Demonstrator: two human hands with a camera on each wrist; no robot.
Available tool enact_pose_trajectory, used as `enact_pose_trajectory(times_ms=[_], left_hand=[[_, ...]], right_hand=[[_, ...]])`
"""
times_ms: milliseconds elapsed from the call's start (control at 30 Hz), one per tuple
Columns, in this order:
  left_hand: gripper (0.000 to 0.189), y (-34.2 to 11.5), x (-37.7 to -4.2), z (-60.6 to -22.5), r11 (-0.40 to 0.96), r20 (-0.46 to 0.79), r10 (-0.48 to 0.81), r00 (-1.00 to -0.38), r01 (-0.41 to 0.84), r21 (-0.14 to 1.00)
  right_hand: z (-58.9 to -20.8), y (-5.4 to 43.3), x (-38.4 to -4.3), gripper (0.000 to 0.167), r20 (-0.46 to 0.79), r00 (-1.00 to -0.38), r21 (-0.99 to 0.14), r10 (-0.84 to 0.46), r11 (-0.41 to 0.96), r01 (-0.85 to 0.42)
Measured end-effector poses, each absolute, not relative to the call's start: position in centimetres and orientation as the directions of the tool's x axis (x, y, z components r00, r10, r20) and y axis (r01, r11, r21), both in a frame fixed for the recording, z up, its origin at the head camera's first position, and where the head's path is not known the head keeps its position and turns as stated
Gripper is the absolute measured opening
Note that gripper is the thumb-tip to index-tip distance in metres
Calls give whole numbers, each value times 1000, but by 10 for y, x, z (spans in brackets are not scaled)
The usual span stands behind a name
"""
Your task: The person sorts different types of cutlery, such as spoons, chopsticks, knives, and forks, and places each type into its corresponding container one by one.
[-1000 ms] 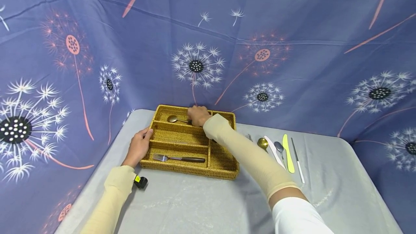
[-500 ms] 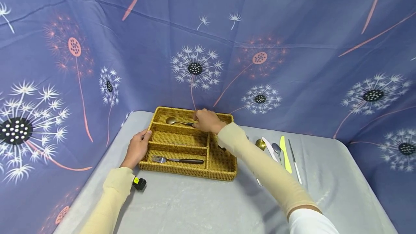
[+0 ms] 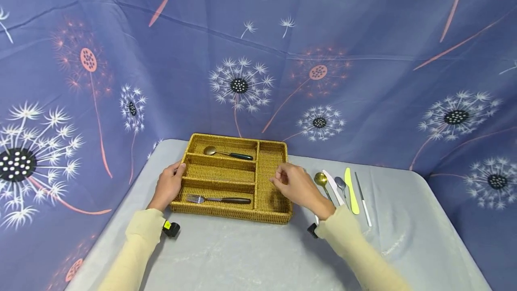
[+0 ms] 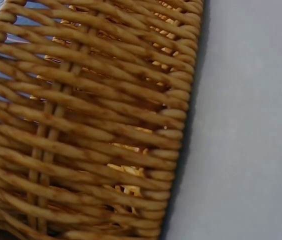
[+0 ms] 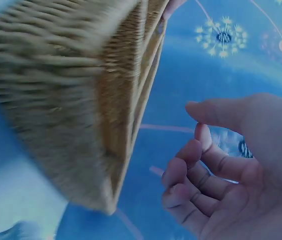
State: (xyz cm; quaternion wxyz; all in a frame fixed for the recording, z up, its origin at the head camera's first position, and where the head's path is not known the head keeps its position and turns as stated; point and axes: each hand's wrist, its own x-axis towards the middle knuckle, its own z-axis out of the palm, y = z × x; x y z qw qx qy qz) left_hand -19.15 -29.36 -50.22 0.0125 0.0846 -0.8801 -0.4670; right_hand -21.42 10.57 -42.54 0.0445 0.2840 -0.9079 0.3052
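My left hand [image 3: 168, 187] grips the left rim of a woven cutlery tray [image 3: 234, 213], its thumb over the edge. Only the tray's woven wall [image 4: 91, 120] shows in the left wrist view. Above the tray's right-hand compartment is my right hand [image 3: 300, 187], holding nothing. In the right wrist view its fingers [image 5: 181, 200] are loosely curled, with the thumb close to the forefinger. A spoon with a dark handle [image 3: 228, 153] lies in the back compartment. The front compartment has a dark-handled fork [image 3: 218, 199].
Right of the tray lie a gold spoon [image 3: 321, 180], a pale knife [image 3: 333, 185], a dark spoon [image 3: 341, 184], a yellow knife [image 3: 351, 192] and a slim utensil with a white end [image 3: 364, 201]. The right arm partly hides another utensil. Patterned cloth [image 3: 258, 57] stands behind the table.
My right hand has let go of the spoon in the back compartment and moved right and toward me. The spoon stays there, its dark handle now uncovered. My left hand keeps its place.
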Motion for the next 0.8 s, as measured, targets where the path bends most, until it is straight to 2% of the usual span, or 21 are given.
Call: enact_pose_trajectory(times_ms=[133, 367, 800], left_hand=[[68, -294, -192, -503, 552, -59, -159, -985, -139, 822], [66, -294, -194, -503, 555, -56, -167, -984, -141, 820], [66, -293, -193, -499, 566, -61, -183, -981, -156, 809]], right_hand=[[-443, 136, -194, 28, 272, -855, -544, -441, 663, -515], [-469, 175, -163, 27, 254, -898, -575, -360, 690, -439], [-492, 235, -119, 22, 179, -960, -621, -213, 733, -278]])
